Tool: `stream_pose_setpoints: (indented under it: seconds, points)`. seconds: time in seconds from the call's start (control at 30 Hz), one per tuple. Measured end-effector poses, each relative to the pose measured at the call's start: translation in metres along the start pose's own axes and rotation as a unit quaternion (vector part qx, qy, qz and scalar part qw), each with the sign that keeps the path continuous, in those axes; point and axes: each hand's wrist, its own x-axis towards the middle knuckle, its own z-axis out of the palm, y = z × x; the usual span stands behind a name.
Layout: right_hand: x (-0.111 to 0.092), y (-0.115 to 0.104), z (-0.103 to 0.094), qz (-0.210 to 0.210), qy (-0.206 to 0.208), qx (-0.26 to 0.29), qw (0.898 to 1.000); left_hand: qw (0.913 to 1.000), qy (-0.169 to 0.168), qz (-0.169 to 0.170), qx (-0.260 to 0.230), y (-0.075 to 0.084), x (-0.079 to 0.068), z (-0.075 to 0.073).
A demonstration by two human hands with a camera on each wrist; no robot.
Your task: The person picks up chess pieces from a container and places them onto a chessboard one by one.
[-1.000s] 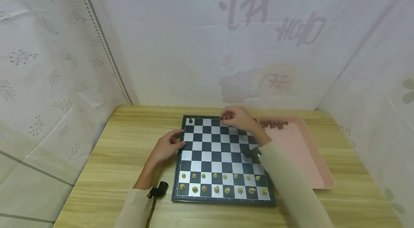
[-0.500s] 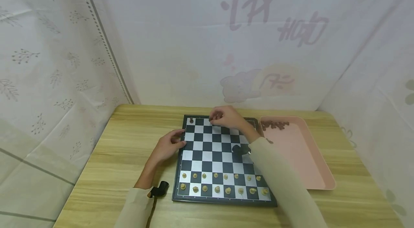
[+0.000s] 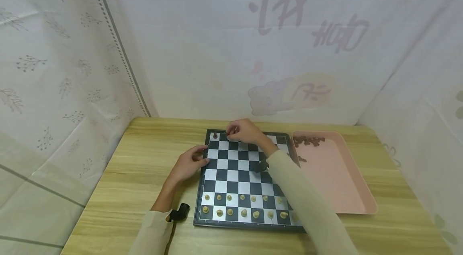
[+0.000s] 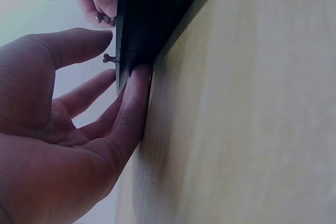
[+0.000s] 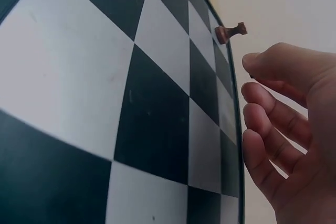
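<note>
A black-and-white chessboard (image 3: 233, 164) lies on the table, with pale chess pieces (image 3: 244, 213) in two rows at its near side. At the far left corner a dark brown rook (image 5: 229, 33) stands upright. My left hand (image 3: 187, 163) rests against the board's left edge, its fingers fairly straight along the rim. Above the far row, a little right of the rook, my right hand (image 3: 244, 130) pinches a dark brown chess piece (image 4: 105, 19) between thumb and fingers. That piece is mostly hidden by the fingertips, so its kind cannot be told.
A pink tray (image 3: 332, 178) stands right of the board, with several dark brown pieces (image 3: 307, 141) heaped at its far left and a few by its left wall. The wooden table (image 3: 152, 142) reaches back to a hanging patterned cloth (image 3: 202, 66).
My right hand has moved left along the far row toward the rook, carrying the dark piece. My left hand has stayed at the board's edge.
</note>
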Motion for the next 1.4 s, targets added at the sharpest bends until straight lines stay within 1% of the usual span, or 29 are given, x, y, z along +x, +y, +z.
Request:
stream_pose_setpoints:
  seconds: [0.23, 0.63, 0.87, 1.13, 1.4]
  points:
    - [0.006, 0.006, 0.007, 0.009, 0.006, -0.012, 1.000, 1.0000, 0.001, -0.001, 0.000, 0.001, -0.001, 0.000]
    - [0.008, 0.001, 0.011, 0.027, 0.018, -0.032, 0.999, 1.0000, 0.001, -0.007, 0.002, 0.002, -0.001, 0.001]
    - [0.008, -0.002, 0.010, 0.040, 0.011, -0.028, 0.999, 1.0000, 0.000, -0.006, -0.004, 0.003, -0.002, 0.000]
    - [0.003, 0.000, 0.004, 0.044, -0.002, -0.013, 0.999, 1.0000, 0.002, -0.004, 0.001, 0.003, -0.002, 0.000]
    - [-0.015, 0.003, -0.015, 0.047, -0.014, -0.005, 0.999, 0.9999, 0.005, -0.004, 0.008, 0.002, -0.002, 0.001]
